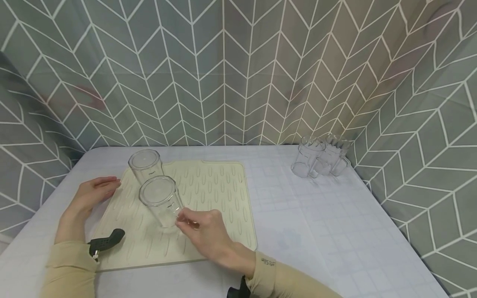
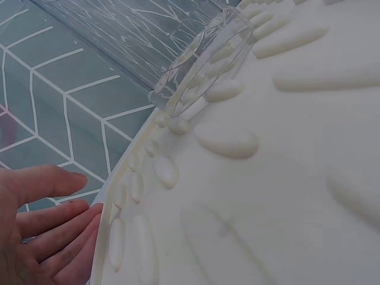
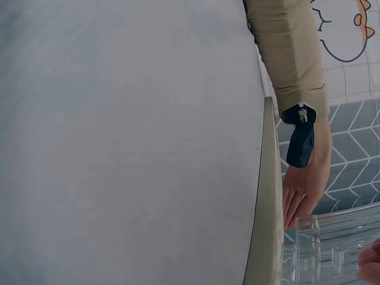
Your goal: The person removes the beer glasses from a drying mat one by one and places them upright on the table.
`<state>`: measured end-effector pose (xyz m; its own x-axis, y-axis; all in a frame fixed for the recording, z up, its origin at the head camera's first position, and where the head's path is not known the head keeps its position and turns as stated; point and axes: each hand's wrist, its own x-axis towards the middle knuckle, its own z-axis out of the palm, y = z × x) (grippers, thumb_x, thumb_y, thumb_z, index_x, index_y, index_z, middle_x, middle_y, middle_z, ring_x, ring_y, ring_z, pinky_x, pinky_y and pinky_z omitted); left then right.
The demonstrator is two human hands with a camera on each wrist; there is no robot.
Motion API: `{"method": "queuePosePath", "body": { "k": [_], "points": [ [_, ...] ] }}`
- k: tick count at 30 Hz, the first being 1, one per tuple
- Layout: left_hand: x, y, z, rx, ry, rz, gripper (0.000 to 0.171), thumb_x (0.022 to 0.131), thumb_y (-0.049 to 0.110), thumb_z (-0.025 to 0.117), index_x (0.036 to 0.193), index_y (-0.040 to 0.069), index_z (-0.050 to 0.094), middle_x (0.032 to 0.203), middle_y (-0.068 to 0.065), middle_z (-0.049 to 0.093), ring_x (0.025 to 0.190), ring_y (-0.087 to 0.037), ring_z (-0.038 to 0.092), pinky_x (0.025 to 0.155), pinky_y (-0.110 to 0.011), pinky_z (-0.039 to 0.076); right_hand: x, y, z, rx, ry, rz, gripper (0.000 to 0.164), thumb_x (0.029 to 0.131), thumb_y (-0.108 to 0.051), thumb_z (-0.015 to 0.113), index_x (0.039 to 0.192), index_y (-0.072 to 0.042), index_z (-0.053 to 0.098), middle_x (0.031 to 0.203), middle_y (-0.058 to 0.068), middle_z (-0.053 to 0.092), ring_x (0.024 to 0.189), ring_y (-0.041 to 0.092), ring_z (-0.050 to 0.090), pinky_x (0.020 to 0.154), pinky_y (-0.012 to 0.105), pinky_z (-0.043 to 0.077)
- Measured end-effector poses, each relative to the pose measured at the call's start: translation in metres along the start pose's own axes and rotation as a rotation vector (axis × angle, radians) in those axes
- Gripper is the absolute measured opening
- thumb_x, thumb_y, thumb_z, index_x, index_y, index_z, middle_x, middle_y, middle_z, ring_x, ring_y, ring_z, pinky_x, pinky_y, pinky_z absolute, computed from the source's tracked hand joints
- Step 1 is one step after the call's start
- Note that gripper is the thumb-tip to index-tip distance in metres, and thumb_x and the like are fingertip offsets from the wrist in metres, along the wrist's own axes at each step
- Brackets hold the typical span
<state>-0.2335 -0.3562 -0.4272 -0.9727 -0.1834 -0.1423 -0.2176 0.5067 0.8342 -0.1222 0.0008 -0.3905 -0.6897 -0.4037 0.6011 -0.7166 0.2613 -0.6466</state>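
Note:
My right hand (image 1: 210, 234) pinches the handle of a clear glass mug (image 1: 158, 192) over the cream ridged mat (image 1: 212, 198). Whether this mug's lower end touches the mat I cannot tell. Just behind it, near the mat's back left corner, stands a second clear glass (image 1: 145, 165). In the right wrist view, the fingertips (image 3: 369, 262) show at the held mug (image 3: 332, 249). At the mat's left edge lies my left hand (image 1: 91, 194), fingers extended and holding nothing. The left wrist view shows this hand (image 2: 47, 228) beside the mat's raised rim (image 2: 107, 231).
Several clear glass mugs (image 1: 303, 159) with handles stand close together at the back right of the white-covered table (image 1: 298, 231). A patterned curtain (image 1: 238, 74) hangs behind and along both sides. Each wrist carries a black camera mount (image 1: 106, 241).

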Motion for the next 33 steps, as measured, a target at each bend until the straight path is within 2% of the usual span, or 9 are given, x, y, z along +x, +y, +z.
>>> {"method": "queuePosePath", "body": {
  "k": [6, 16, 24, 33],
  "points": [
    [-0.003, 0.002, 0.000, -0.005, -0.003, -0.003, 0.074, 0.100, 0.040, 0.056, 0.147, -0.013, 0.035, 0.148, -0.034, 0.037, 0.080, 0.019, 0.043, 0.069, -0.004, 0.053, 0.000, 0.000, -0.006, 0.000, -0.010, 0.009, 0.005, 0.093, -0.006, 0.069, 0.089, -0.005, 0.071, 0.092, 0.010, 0.077, 0.088, 0.013, 0.075, 0.078, 0.005, 0.053],
    [-0.004, 0.004, -0.001, 0.037, -0.003, -0.018, 0.075, 0.099, 0.044, 0.057, 0.148, -0.009, 0.036, 0.150, -0.032, 0.037, 0.083, 0.017, 0.041, 0.068, -0.005, 0.052, -0.003, 0.005, -0.015, 0.010, 0.022, 0.017, 0.004, 0.092, -0.004, 0.070, 0.089, -0.005, 0.072, 0.091, 0.009, 0.077, 0.087, 0.011, 0.075, 0.078, 0.007, 0.055],
    [-0.008, 0.007, 0.000, -0.010, -0.016, 0.006, 0.074, 0.100, 0.040, 0.057, 0.147, -0.012, 0.035, 0.148, -0.032, 0.037, 0.080, 0.020, 0.044, 0.071, -0.004, 0.053, -0.006, 0.009, -0.024, 0.006, 0.054, 0.023, 0.005, 0.090, -0.001, 0.072, 0.087, -0.006, 0.071, 0.088, 0.007, 0.077, 0.085, 0.012, 0.075, 0.076, 0.009, 0.056],
    [-0.008, 0.006, 0.000, 0.002, -0.010, 0.002, 0.074, 0.099, 0.041, 0.058, 0.147, -0.011, 0.036, 0.145, -0.030, 0.041, 0.080, 0.020, 0.044, 0.069, -0.004, 0.052, -0.008, 0.014, -0.034, 0.018, 0.086, 0.034, 0.006, 0.088, 0.002, 0.073, 0.088, -0.004, 0.072, 0.087, 0.010, 0.077, 0.086, 0.015, 0.075, 0.077, 0.012, 0.058]
  ]
}}
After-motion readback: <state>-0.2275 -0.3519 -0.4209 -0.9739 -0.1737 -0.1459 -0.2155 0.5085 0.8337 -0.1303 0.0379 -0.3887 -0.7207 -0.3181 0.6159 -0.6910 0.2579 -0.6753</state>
